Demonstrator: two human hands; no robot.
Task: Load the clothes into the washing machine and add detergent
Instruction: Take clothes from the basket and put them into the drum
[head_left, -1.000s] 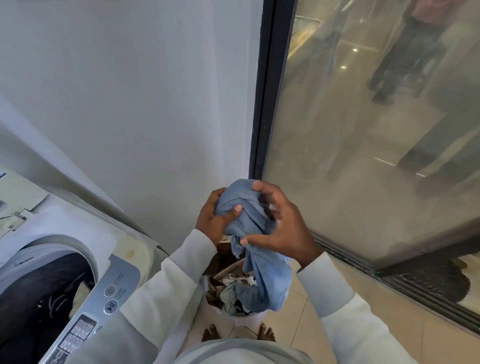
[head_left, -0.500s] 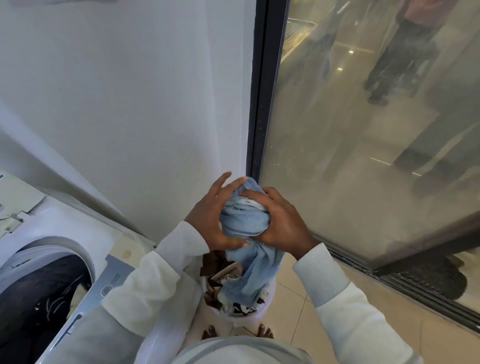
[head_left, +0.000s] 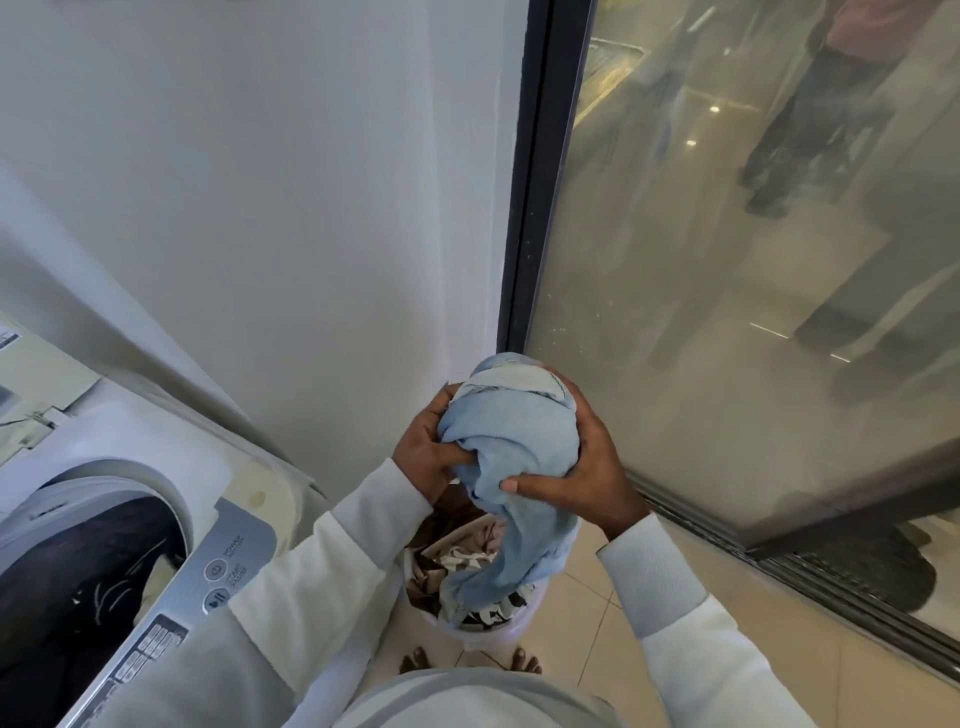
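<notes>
Blue garment (head_left: 514, 431) is bunched and gripped between the left hand (head_left: 428, 452) and right hand (head_left: 595, 470), above the laundry basket (head_left: 485, 633) on the floor (head_left: 592, 629); "POWER" is printed on the washing machine (head_left: 228, 545) panel to its left

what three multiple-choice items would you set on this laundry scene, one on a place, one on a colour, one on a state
1. Where does the washing machine stand?
A) on the person's left
B) on their right
C) behind the glass

2. What colour is the held garment?
A) red
B) light blue
C) black

3. How is the garment held?
A) draped over the machine
B) lying on the floor
C) bunched in both hands

Key:
1 A, it fills the lower left corner of the view.
2 B, the cloth is pale blue.
3 C, the left hand and right hand both grip it above the laundry basket.
</notes>
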